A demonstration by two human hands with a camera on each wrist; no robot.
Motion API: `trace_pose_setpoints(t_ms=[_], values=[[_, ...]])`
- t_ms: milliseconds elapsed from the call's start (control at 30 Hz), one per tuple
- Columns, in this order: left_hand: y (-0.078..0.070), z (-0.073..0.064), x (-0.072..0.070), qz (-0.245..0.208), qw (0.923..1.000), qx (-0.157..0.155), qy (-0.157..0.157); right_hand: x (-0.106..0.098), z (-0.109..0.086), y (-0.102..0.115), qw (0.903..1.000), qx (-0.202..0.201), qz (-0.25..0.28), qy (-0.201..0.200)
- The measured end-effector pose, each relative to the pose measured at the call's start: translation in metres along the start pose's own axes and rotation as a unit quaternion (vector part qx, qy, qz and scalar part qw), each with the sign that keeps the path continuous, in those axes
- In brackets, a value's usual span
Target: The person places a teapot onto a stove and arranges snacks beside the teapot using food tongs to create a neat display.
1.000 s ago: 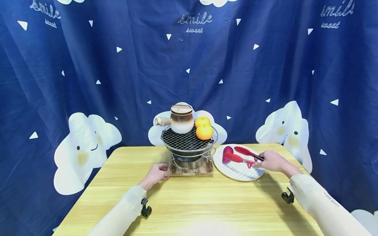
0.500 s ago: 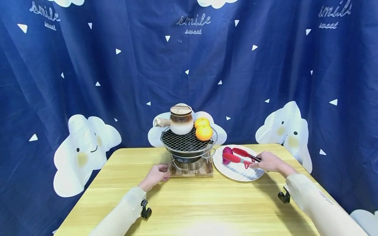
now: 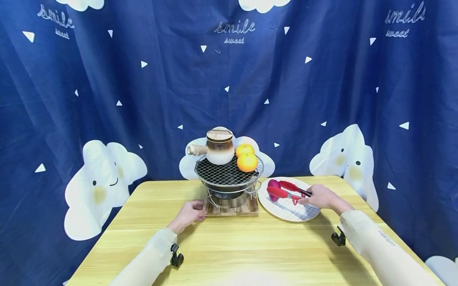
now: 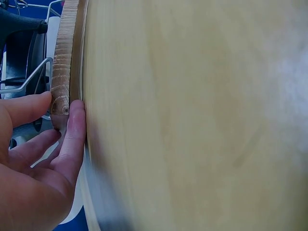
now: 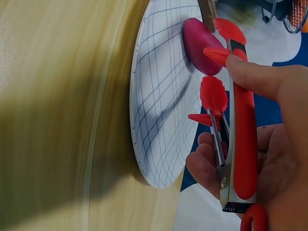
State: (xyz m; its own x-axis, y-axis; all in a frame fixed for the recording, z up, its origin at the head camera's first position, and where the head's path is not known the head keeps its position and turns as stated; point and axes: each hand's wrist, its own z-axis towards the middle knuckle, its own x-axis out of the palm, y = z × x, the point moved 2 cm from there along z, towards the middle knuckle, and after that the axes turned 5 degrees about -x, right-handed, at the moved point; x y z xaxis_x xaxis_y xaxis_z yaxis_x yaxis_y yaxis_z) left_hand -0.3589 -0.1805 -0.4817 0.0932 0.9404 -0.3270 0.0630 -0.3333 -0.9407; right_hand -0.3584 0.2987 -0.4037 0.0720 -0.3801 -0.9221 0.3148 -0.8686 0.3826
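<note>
My left hand [image 3: 187, 216] pinches the front left corner of a wooden board [image 4: 62, 62], thumb on one face and fingers on the other. On that board stands a small round grill [image 3: 229, 176]. My right hand [image 3: 322, 196] holds red-tipped tongs [image 5: 244, 130] over a round white checked plate [image 5: 159, 91]. Spread apart, the tong tips are close to an oval purple-red vegetable [image 5: 199, 45], like a sweet potato, lying on the plate. In the right wrist view the tips stand beside it; whether they touch it I cannot tell.
On the grill's wire rack sit a brown-and-white pot [image 3: 220, 149] with a wooden lid and side handle, and two oranges [image 3: 247, 162]. A pale wooden table [image 3: 229, 246] carries everything. Behind it hangs a blue curtain [image 3: 161, 99] with clouds.
My right hand and the tongs have moved a little to the left, their tips further along the purple-red vegetable. My left hand keeps its hold on the board. The view has tilted slightly upward.
</note>
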Motion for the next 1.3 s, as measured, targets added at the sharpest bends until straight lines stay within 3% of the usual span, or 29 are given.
trace_pose_setpoints(t_ms=[567,1300], values=[[0.0,0.001,0.0,0.009,1.0,0.001,-0.002,0.006,0.009,-0.008,0.9999,0.01,-0.012,0.003],[0.001,0.001,0.0,0.002,1.0,-0.006,-0.006,0.0,0.002,0.007,1.0,-0.001,-0.01,0.002]])
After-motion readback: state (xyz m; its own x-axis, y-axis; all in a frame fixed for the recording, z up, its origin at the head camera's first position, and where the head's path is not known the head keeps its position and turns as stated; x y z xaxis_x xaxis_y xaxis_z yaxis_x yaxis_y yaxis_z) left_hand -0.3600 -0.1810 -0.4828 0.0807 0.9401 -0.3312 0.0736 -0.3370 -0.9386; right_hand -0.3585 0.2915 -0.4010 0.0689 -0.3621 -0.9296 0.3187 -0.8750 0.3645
